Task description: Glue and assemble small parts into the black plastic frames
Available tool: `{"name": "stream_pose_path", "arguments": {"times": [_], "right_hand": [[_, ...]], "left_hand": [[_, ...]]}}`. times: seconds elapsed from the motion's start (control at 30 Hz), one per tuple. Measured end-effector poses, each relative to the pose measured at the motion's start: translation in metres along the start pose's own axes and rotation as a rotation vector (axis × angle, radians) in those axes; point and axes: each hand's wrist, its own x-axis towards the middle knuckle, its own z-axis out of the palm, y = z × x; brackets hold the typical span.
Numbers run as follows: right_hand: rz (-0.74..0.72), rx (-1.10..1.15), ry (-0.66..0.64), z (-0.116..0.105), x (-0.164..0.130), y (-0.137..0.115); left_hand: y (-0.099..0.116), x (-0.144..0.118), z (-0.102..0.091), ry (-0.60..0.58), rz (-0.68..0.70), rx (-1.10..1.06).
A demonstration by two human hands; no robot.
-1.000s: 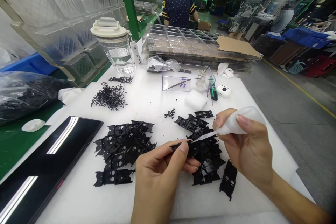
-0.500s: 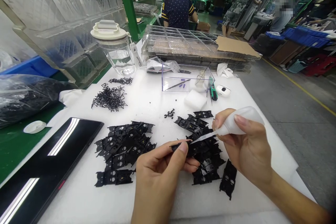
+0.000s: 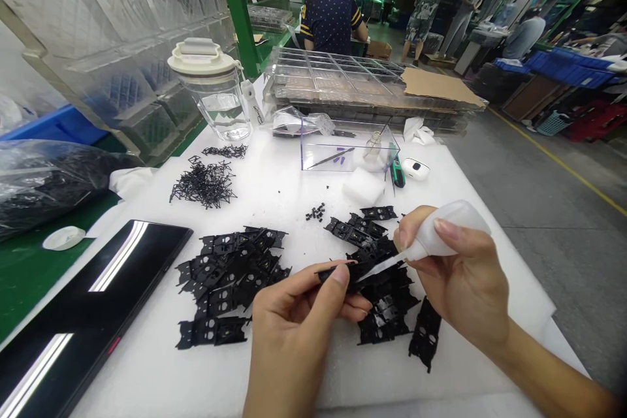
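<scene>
Okay, left hand (image 3: 301,317) pinched a black part (image 3: 354,271) over the pile (image 3: 386,313) on the tabletop (image 3: 377,379), long axis roughly left-right. Right hand (image 3: 463,277) gripped the squeeze bottle (image 3: 471,214), nozzle (image 3: 386,264) slanting down-left at the part's nearer, right end; couldn't tell if the tip touched.

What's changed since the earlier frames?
The bottle's nozzle tip has moved slightly down the picture, toward the wearer, along the black part. In the background, a walker has moved left and farther off. Nothing taken up or let go: left hand still holds the part, right hand the bottle. The part piles look unchanged.
</scene>
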Motion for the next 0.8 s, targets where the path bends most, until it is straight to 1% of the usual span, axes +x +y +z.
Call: {"name": "stream_pose_path", "arguments": {"times": [0.33,0.4,0.5,0.57,0.63,0.73,0.8], "right_hand": [[-0.002,-0.006,0.004,0.001,-0.001,-0.002],[-0.057,0.025,0.049,0.001,0.0,-0.002],[-0.19,0.014,0.148,-0.001,0.006,-0.003],[-0.234,-0.095,0.185,-0.004,0.011,-0.003],[-0.238,-0.258,0.178,-0.008,0.017,-0.002],[-0.23,-0.465,0.109,-0.011,0.024,0.002],[-0.215,-0.521,0.059,-0.009,0.027,0.005]], "left_hand": [[0.001,0.003,0.001,0.0,0.001,0.003],[0.0,0.003,0.0,-0.001,0.006,0.011],[-0.001,0.005,-0.003,-0.005,0.026,-0.006],[-0.002,0.006,-0.005,-0.032,0.051,-0.026],[-0.001,0.007,-0.007,-0.072,0.097,-0.038],[0.0,0.007,-0.006,-0.133,0.158,-0.043],[0.002,0.005,-0.004,-0.137,0.179,-0.071]]}}
